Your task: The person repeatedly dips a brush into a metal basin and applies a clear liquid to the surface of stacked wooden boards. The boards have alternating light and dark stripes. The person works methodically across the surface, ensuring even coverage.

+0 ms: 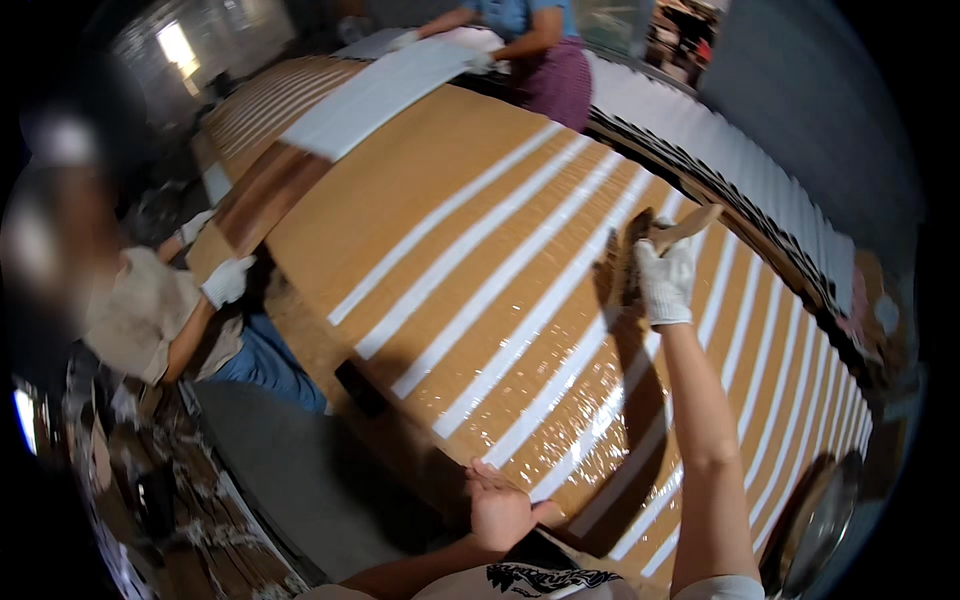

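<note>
My right hand (667, 278), in a white glove, is closed round a wide brush (630, 258) with dark bristles and a wooden handle. It reaches over the far right part of a stack of brown sheets (380, 190), whose staggered edges leave white strips (530, 350) between brown bands. A wet, glossy film shines on the strips around and below the brush. My bare left hand (503, 508) lies at the sheets' near edge, fingers stretched forward and thumb apart, with nothing visible in it.
Across the table, a person in blue (530, 25) with gloves grips one end of a long white-and-brown panel (390, 90). Another gloved person (160, 310) at left grips its other end. A round pan (825, 520) sits at lower right. A dark block (360, 388) lies on the near edge.
</note>
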`<state>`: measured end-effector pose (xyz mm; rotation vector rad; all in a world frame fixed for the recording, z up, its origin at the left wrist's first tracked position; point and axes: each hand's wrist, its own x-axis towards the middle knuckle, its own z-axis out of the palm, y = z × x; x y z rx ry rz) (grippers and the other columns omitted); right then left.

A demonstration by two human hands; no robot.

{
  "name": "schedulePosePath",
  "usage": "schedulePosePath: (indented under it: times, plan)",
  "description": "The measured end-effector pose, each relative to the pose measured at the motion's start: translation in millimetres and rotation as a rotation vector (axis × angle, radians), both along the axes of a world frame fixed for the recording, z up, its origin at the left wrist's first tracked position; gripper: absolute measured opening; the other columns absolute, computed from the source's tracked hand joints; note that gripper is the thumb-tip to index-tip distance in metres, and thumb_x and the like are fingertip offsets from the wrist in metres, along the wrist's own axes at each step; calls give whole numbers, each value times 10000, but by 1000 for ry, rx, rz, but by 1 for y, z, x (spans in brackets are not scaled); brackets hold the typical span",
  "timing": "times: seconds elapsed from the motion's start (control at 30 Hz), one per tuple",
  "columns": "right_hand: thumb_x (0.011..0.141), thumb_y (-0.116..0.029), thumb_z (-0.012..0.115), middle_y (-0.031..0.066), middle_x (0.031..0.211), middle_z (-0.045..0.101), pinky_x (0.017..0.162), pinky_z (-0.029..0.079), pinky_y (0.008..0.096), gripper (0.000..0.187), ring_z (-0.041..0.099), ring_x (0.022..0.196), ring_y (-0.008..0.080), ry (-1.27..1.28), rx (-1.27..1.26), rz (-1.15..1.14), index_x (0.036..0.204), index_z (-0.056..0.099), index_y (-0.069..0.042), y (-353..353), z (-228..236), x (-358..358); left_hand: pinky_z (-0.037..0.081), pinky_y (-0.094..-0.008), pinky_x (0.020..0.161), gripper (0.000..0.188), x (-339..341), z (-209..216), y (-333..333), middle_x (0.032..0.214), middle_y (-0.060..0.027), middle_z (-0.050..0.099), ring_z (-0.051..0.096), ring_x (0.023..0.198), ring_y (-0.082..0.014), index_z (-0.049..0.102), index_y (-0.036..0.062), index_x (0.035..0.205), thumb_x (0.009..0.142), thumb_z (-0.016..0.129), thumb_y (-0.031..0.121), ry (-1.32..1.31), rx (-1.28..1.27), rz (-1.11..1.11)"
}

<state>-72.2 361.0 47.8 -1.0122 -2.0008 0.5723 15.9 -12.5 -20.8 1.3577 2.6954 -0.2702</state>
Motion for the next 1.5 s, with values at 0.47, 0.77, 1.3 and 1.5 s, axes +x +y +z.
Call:
schedulePosePath:
  times: [0.47, 0.77, 1.3, 1.5]
  plan:
    - [815, -257, 673, 237, 1017, 707, 891, 513, 411, 465, 677, 989, 366, -12, -156, -297, 1218, 653, -26, 9, -40, 130, 489, -419, 796, 1149, -3, 3, 1, 1116, -438, 591, 645, 957, -408, 574, -250, 1140, 704, 583, 813, 131, 107, -52]
    - [848, -112, 689, 165, 1004, 734, 789, 543, 327, 422, 697, 857, 203, 102, -144, -785, 1234, 628, 45, -54, -71, 474, 466, -431, 919, 1075, -4, -12, -9, 1192, -469, 529, 617, 1041, -439, 563, -252, 1134, 753, 618, 752, 4, 161, 11]
    - [783, -139, 621, 149, 1011, 623, 769, 540, 414, 441, 645, 871, 292, -12, -113, 30, 1212, 539, -81, -141, 20, 47, 433, -463, 974, 957, -4, -10, -21, 1256, -453, 520, 577, 1158, -486, 575, -209, 1202, 866, 507, 685, 92, 174, -102]
    - [792, -248, 643, 200, 1120, 624, 870, 525, 467, 449, 649, 981, 400, -100, -240, 88, 1208, 538, -115, -161, -22, -17, 432, -458, 971, 996, 3, -12, -17, 1270, -447, 514, 578, 1153, -474, 539, -229, 1222, 838, 549, 690, 86, 171, -89]
